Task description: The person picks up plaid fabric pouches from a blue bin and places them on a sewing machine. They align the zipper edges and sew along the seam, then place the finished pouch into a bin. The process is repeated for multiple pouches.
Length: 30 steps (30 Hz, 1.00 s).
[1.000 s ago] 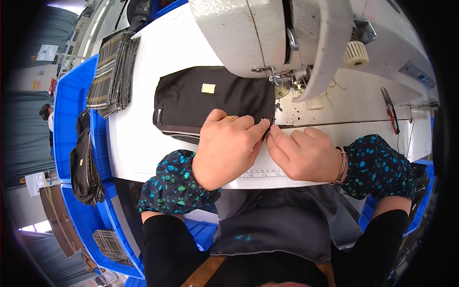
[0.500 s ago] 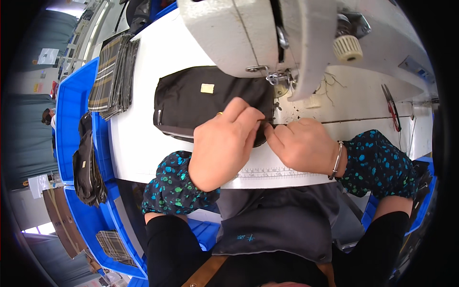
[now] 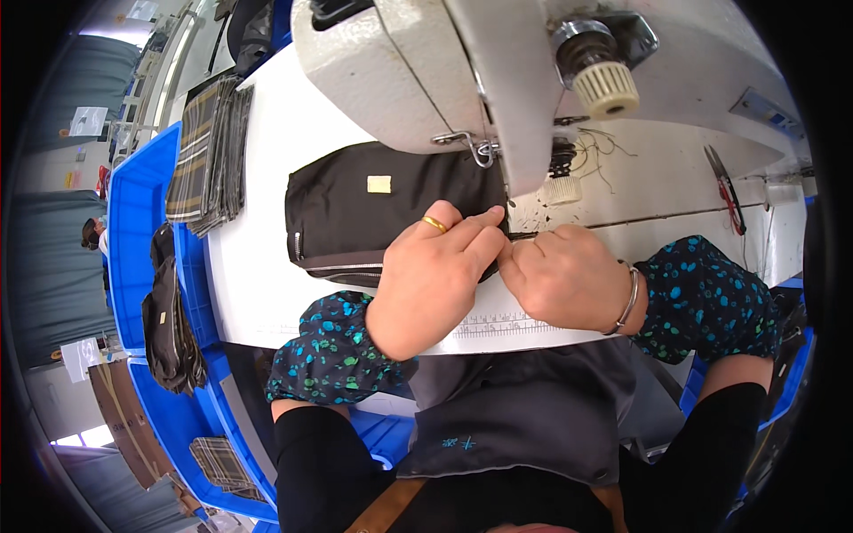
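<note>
A black fabric pouch piece (image 3: 338, 209) with a small pale-yellow label and a zipper along its near edge lies flat under the sewing machine head (image 3: 391, 80). My left hand (image 3: 435, 275), with a gold ring, rests on its near right part. Its fingers are bent and pinch the fabric near the right edge, the index finger reaching toward the presser foot area. Against it, my right hand (image 3: 564, 275) is closed, thumb and fingers gripping the pouch's right edge close to the left fingertips. The needle and the pinched fabric are mostly hidden.
Red-handled scissors (image 3: 729, 191) and loose thread ends (image 3: 604, 155) lie right of the machine. Stacked plaid fabric pieces (image 3: 209, 151) stand at the table's left edge, beside blue bins (image 3: 142, 240) with more black pieces (image 3: 169, 320). A printed ruler (image 3: 498, 325) runs along the front edge.
My left hand has turned and slid slightly right and nearer, bringing its ring into sight. My right hand stays closed at the edge. The view has shifted a little around the machine head.
</note>
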Motion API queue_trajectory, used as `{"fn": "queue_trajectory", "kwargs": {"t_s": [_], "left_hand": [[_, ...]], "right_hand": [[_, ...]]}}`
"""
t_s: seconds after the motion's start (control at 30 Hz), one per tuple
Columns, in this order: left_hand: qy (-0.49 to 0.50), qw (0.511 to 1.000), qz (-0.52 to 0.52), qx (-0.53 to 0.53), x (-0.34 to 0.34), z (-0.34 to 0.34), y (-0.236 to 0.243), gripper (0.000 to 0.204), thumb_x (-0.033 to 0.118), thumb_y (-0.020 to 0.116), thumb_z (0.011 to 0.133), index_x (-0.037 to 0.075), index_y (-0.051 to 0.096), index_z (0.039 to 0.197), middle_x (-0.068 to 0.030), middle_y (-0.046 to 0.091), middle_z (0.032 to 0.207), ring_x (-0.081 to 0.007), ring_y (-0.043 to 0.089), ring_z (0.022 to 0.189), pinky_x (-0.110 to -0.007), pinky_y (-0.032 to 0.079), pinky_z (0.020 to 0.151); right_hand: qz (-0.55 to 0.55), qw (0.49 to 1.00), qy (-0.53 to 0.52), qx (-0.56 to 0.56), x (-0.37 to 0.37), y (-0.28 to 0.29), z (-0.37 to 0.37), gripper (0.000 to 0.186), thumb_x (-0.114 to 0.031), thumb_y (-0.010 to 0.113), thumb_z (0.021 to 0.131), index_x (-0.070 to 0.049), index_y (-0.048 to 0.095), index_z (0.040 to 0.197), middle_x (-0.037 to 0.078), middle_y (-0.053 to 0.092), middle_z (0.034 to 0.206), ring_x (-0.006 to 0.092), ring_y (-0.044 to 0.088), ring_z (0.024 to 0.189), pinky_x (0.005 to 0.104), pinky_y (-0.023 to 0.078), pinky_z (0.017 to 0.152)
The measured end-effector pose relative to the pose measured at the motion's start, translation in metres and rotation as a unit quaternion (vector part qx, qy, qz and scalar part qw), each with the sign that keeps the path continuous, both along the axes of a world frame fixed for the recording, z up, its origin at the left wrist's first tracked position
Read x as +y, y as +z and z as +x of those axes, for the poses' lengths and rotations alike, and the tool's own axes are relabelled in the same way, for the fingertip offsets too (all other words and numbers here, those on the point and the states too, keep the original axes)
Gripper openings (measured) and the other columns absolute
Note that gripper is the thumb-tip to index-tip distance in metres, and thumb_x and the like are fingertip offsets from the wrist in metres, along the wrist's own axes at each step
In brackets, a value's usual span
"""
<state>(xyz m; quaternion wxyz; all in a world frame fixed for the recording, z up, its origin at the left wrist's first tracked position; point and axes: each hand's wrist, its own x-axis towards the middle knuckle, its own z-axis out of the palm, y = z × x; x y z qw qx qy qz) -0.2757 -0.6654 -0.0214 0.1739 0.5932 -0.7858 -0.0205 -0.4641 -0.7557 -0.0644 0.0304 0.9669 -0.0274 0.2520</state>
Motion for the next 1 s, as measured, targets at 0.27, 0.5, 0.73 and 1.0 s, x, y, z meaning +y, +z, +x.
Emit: {"fn": "queue_trajectory", "kwargs": {"t_s": [0.27,0.5,0.73,1.0], "left_hand": [[0.012,1.0,-0.013,-0.011,0.003,-0.005,-0.005,0.036,0.003,0.071,0.066,0.008,0.072,0.102,0.0001,0.076,0.124,-0.0234,0.061,0.093,-0.034,0.056,0.08],[0.017,0.995,-0.099,-0.017,-0.021,0.004,-0.023,0.015,0.014,0.066,0.08,0.009,0.069,0.095,-0.0031,0.076,0.119,-0.0223,0.06,0.095,-0.035,0.05,0.077],[0.026,0.992,-0.123,-0.023,-0.037,0.013,-0.033,0.022,0.011,0.071,0.077,0.008,0.072,0.099,-0.0016,0.072,0.107,-0.0233,0.06,0.097,-0.036,0.05,0.079],[0.093,0.994,-0.05,-0.002,-0.019,-0.002,-0.01,0.026,0.012,0.076,0.083,0.013,0.079,0.108,-0.0037,0.062,0.08,-0.0256,0.066,0.069,-0.038,0.052,0.059]], "right_hand": [[0.023,0.999,-0.011,0.036,0.004,0.003,-0.004,0.011,-0.013,0.07,0.074,-0.003,0.069,0.079,0.0,0.054,0.063,0.0124,0.058,0.054,0.0291,0.042,0.049],[0.002,0.998,-0.032,0.05,-0.012,0.002,0.004,0.032,-0.011,0.068,0.079,0.005,0.073,0.106,0.0,0.055,0.064,0.0136,0.059,0.055,0.0303,0.045,0.049],[0.011,0.996,-0.064,0.055,-0.016,0.0,0.008,0.032,-0.01,0.066,0.085,0.005,0.073,0.113,0.0,0.059,0.067,0.0133,0.061,0.057,0.0305,0.046,0.05],[0.041,0.997,-0.059,0.027,-0.016,0.0,0.007,0.029,-0.012,0.066,0.088,0.004,0.073,0.11,0.0,0.059,0.067,0.0138,0.063,0.058,0.0303,0.046,0.05]]}}
